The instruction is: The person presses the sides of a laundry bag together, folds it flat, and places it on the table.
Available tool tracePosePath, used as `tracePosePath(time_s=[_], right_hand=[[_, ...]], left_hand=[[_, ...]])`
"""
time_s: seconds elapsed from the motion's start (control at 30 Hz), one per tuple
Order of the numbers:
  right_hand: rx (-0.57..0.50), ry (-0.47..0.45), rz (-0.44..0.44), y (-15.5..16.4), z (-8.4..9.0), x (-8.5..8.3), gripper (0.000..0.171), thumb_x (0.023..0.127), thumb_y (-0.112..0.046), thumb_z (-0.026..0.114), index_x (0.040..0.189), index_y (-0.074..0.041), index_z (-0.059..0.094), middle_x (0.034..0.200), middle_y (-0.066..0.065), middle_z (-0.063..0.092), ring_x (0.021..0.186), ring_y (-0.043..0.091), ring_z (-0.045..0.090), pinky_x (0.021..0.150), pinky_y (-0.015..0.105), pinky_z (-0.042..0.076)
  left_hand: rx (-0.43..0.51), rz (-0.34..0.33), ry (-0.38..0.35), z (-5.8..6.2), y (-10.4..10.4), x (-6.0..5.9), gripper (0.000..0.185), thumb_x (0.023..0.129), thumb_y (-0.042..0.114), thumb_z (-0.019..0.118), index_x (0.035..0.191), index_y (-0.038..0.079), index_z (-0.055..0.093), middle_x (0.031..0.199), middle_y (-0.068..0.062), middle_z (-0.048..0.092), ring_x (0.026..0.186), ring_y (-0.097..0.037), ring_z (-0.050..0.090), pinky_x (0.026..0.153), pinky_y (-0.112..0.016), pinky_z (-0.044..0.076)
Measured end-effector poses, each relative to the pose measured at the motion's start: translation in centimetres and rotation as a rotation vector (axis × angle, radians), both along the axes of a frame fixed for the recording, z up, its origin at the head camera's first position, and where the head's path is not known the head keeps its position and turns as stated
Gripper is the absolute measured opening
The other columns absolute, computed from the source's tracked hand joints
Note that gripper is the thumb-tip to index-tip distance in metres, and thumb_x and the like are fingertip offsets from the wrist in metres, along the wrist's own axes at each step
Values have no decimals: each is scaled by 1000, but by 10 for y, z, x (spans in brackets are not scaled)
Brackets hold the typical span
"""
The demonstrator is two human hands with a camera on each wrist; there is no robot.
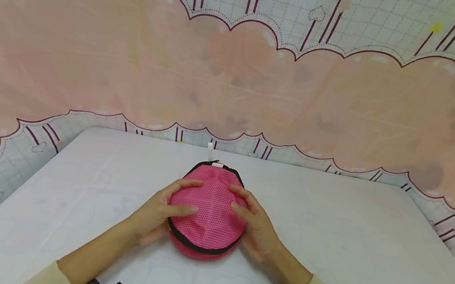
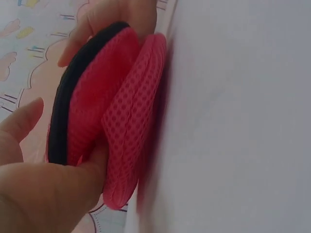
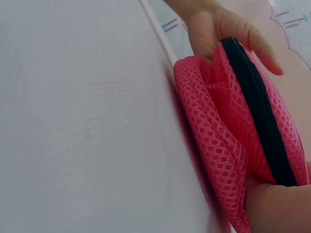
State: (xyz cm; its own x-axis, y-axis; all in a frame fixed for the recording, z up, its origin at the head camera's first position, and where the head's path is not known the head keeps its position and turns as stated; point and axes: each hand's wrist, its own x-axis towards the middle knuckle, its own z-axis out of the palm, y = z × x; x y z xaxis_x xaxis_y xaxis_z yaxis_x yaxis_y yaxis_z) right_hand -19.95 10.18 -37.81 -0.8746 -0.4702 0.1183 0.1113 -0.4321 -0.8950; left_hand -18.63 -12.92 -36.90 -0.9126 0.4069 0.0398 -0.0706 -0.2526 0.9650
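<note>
- A round pink mesh pouch with a black zipper band [image 1: 209, 215] is lying near the middle of the white-covered table [image 1: 371, 259], towards the far edge; both hands are cupping it from either side.
- The left hand [image 1: 160, 211] is resting on the pouch's left flank; its fingers [image 1: 185, 210] are lying spread and gently curved over the mesh top, and the left wrist view is showing the thumb tucking in under the zipper band [image 2: 60, 116].
- The right hand [image 1: 256, 225] is mirroring it on the right flank; its fingers [image 1: 240, 200] are spreading across the top, pressing lightly rather than pinching.
- In the right wrist view the mesh [image 3: 214, 145] is folding softly below the zipper [image 3: 257, 102]; judging from that, even pressure from both sides is keeping the limp fabric from buckling.
- A pink and white patterned curtain [image 1: 238, 78] is hanging behind the table.
</note>
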Motion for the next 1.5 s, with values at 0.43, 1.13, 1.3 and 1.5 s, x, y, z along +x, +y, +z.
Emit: tracePosePath(time_s=[0.43,1.13,1.3,1.5], right_hand=[[333,233,-53,7,8,-3,48,93,-6,58,139,-4,43,144,10,36,127,26,38,96,29,44],[968,947,-195,11,19,-1,79,89,-32,66,153,-12,23,159,4,8,145,26,1,109,53,22],[1007,971,-163,10,18,-1,84,90,-35,65,154,-10,15,160,2,5,145,25,-4,108,53,22],[1025,966,-131,9,17,-2,83,91,-36,63,154,-11,14,160,0,7,145,23,-4,109,54,21]], left_hand=[[-485,235,287,19,-12,1,59,85,24,74,137,13,49,136,-12,40,115,-30,50,87,-35,49],[-861,109,736,17,-10,2,101,76,51,76,153,15,22,159,-5,11,145,-30,2,102,-65,25],[-877,96,768,15,-8,3,104,73,49,79,153,13,22,159,-7,11,144,-33,-1,102,-66,26],[-947,92,772,10,-7,2,109,71,48,80,153,11,19,160,-6,7,145,-31,-3,104,-61,27]])
